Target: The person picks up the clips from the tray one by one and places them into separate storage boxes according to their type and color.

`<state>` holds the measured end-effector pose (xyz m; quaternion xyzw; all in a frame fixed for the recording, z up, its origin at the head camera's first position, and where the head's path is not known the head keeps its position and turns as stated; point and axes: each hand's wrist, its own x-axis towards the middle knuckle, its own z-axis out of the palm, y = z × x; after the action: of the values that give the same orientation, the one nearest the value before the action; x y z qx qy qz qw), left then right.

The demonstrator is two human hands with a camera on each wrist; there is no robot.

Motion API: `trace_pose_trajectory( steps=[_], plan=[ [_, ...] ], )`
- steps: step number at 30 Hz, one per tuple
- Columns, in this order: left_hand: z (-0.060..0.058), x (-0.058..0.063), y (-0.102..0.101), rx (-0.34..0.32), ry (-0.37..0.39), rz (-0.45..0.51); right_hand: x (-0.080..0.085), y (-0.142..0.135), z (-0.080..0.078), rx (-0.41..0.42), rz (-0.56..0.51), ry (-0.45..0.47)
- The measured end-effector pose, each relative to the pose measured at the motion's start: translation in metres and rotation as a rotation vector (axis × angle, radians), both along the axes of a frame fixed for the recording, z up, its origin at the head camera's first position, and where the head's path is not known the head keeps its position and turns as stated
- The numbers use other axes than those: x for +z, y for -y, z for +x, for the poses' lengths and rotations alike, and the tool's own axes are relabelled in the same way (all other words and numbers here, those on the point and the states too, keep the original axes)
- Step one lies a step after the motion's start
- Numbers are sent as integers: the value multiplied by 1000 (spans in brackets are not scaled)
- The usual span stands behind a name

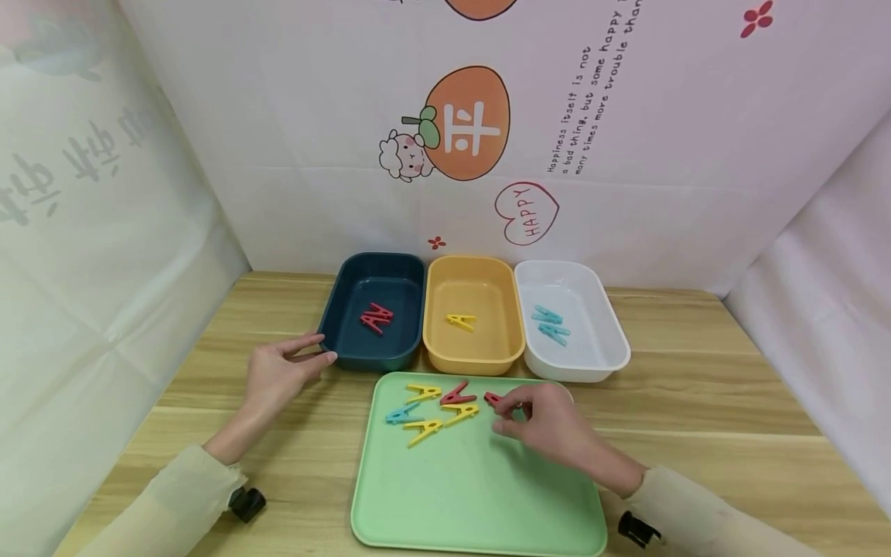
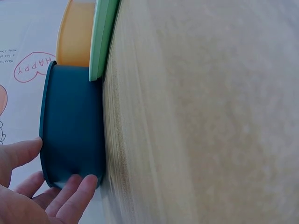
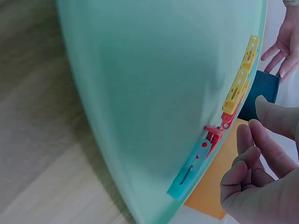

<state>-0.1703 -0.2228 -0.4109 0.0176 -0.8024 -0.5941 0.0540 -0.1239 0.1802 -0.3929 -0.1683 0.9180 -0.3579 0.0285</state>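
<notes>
Left grip (image 1: 281, 375) against dark-blue bin (image 1: 376, 359), right grip (image 1: 550, 424) near red clothespin (image 1: 492, 399)

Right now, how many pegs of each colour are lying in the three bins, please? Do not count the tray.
Red pegs: 2, in the dark blue bin
Yellow peg: 1, in the yellow bin
Light blue pegs: 2, in the white bin
Total: 5 pegs
</notes>
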Motion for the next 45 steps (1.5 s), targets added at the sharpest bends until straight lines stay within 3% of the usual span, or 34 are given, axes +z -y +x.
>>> trace_pose_trajectory(
  steps=[20, 45],
  plan=[
    [0, -1, 0, 4, -3, -11, -5, 27, -19, 80, 54, -11],
    [-1, 1, 0, -5, 2, -5, -10, 41, -21, 139, 142, 30]
  ],
)
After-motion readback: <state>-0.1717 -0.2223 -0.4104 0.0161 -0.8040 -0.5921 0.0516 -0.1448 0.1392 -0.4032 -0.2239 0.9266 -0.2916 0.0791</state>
